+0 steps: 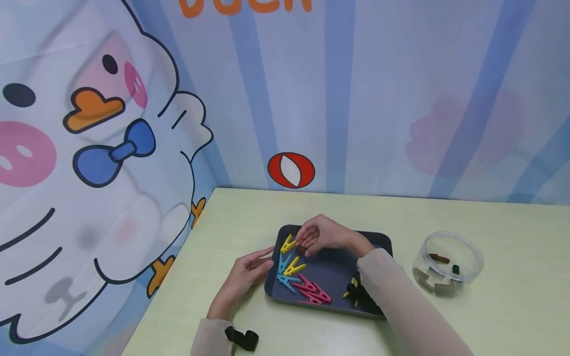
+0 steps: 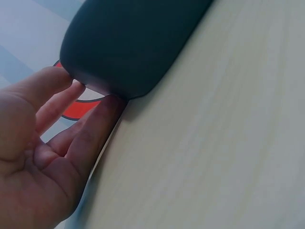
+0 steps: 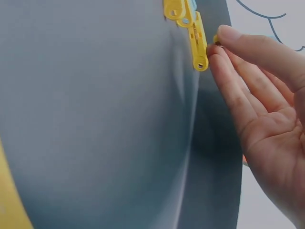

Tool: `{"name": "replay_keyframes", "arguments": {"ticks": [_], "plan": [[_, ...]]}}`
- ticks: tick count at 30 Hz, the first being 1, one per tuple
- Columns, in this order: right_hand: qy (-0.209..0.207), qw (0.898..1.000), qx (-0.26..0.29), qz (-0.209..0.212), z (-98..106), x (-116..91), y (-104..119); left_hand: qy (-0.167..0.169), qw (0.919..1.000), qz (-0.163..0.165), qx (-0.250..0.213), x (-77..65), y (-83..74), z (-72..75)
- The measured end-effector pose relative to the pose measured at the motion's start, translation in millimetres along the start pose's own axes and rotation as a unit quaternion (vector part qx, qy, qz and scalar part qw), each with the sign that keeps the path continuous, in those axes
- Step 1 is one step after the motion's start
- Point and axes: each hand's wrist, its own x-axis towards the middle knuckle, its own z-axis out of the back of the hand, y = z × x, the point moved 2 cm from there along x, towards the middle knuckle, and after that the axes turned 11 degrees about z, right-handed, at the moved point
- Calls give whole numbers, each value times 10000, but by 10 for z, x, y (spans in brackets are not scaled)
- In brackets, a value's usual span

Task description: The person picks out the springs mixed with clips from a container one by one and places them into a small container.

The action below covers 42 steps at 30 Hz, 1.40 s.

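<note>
A dark grey tray [image 1: 329, 267] lies on the table with plastic clothespins inside. Yellow [image 1: 294, 267], blue [image 1: 288, 282] and pink clothespins [image 1: 312, 291] are grouped toward its left end. My left hand [image 1: 244, 274] touches the outside of the tray's left end with extended fingers. Over the far left corner, my right hand [image 1: 322, 235] pinches a small brown piece [image 1: 301, 249] between thumb and fingertips. Most of that piece is hidden by the fingers. A yellow clothespin [image 3: 198, 43] lies against the tray wall beside those fingertips in the right wrist view.
Black and yellow clothespins [image 1: 355, 289] lie at the tray's right end, partly under the right forearm. To the right stands a clear round container [image 1: 473, 257] holding a brown piece [image 1: 440, 258] and a dark green one [image 1: 455, 269]. Behind the table rises a printed backdrop [image 1: 378, 99].
</note>
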Motion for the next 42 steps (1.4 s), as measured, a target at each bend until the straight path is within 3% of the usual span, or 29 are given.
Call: {"name": "replay_keyframes", "arguments": {"ticks": [16,42], "plan": [[16,9993,-376,-65,104,-125,243,-78,9999,49,86,11,36,-1],[-518,9936,-990,147,292,-473,748,5,10000,3,-21,2,15,-8]]}}
